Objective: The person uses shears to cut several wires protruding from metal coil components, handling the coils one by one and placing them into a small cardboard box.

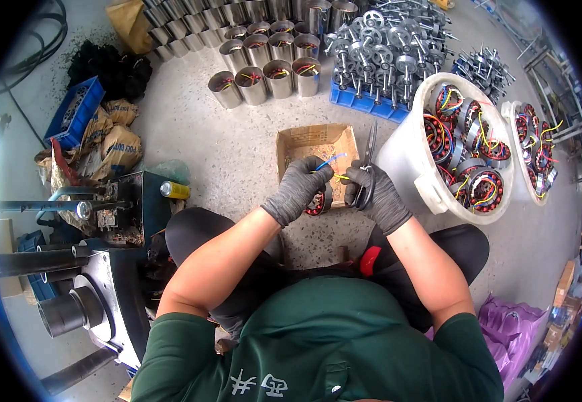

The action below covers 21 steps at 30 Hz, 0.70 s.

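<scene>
Grey work gloves cover both hands, which are close together over an open cardboard box (287, 149). My left hand (296, 189) is closed on the wires of a motor stator (316, 204). A blue wire (332, 161) sticks out past its fingers, and a yellow wire (340, 177) runs toward the other hand. The stator, a ring with red windings, hangs just below the left fingers, partly hidden by the glove. In my right hand (379, 194) are black-handled scissors (371, 146), blades pointing away from me. Its fingertips are at the yellow wire's end; whether they pinch it is hard to see.
To the right, a white tub (398, 161) holds several wired stators, with a second tub (520, 167) beyond. Steel cylinders (253, 90) stand in rows ahead, near a blue crate (371, 105) heaped with metal shafts. A machine (113, 295) and yellow can (175, 190) are at left.
</scene>
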Available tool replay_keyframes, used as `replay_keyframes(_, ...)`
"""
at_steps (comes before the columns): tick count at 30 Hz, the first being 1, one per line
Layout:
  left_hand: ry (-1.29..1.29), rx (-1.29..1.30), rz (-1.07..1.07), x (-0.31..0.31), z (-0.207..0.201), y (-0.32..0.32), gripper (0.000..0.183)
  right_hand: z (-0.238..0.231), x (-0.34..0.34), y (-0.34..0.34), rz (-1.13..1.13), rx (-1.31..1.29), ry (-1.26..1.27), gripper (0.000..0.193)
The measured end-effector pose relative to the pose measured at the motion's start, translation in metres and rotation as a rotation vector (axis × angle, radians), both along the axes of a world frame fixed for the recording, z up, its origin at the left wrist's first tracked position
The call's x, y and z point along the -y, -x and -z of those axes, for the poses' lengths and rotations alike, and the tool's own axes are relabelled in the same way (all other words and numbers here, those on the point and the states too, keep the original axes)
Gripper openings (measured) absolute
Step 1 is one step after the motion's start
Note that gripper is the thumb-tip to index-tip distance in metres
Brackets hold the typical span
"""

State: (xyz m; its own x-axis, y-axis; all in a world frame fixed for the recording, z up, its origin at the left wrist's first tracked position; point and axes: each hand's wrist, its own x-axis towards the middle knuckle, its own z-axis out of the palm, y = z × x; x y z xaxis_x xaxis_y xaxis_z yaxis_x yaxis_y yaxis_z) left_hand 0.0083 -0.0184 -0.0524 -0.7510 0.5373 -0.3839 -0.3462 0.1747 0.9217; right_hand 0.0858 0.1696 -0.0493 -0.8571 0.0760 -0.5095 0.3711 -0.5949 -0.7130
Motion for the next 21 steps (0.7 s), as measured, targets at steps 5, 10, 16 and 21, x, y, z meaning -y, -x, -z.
replay_keyframes(5,-0.008,0.026,-0.075,0.001,-0.004,0.004,0.018,0.003,0.008,-0.010,0.054,0.113,0.044,0.037)
replay_keyframes(10,-0.099,0.109,-0.151,0.005,-0.006,0.009,0.016,-0.004,0.011,-0.029,-0.190,0.138,-0.120,0.053)
replay_keyframes(16,-0.047,0.108,-0.215,0.005,-0.020,0.012,0.013,-0.010,0.020,-0.039,-0.299,0.134,-0.133,0.055)
replay_keyframes(21,-0.037,0.074,-0.183,0.007,-0.014,0.012,0.012,-0.019,0.022,-0.030,-0.353,0.133,-0.192,0.045)
